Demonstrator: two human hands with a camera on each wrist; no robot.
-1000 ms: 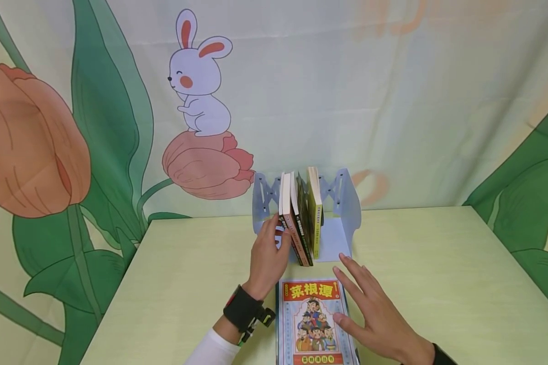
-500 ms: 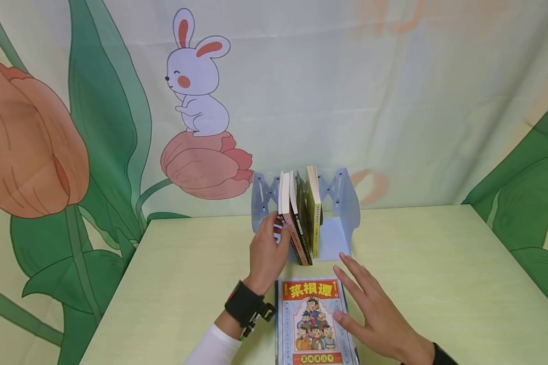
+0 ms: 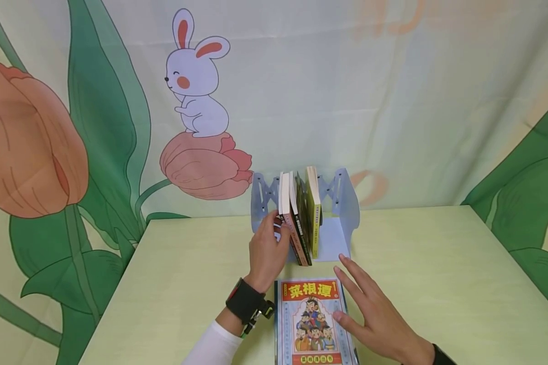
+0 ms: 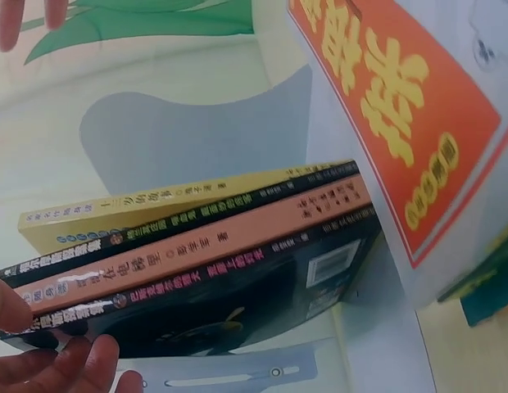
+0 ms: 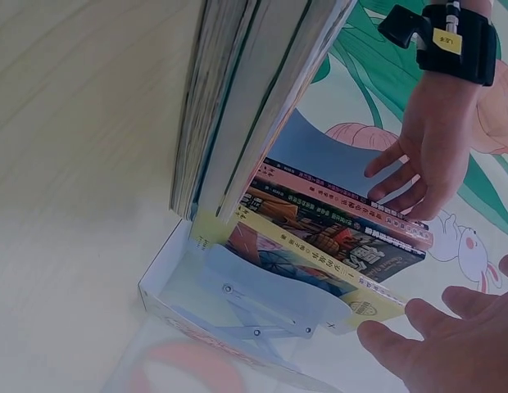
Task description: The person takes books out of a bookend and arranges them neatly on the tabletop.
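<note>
Several books stand leaning in a light-blue expandable book rack (image 3: 350, 203). My left hand (image 3: 266, 256) is at the left side of this row, thumb at the spines and fingers against the dark cover of the outermost black book (image 4: 238, 323). Beside that book are a pink-spined book (image 4: 197, 246), another black-spined book (image 4: 213, 214) and a yellow book (image 3: 317, 223). My right hand (image 3: 378, 314) hovers with spread fingers over the right edge of a picture-covered book (image 3: 314, 324), holding nothing. That book tops a small stack lying in front of the rack.
The rack's right half shows its bare base (image 3: 333, 241) beside the yellow book. Pale yellow-green tabletop (image 3: 438, 268) stretches to both sides. Behind it hangs a cloth backdrop (image 3: 297, 101) printed with a rabbit and tulips.
</note>
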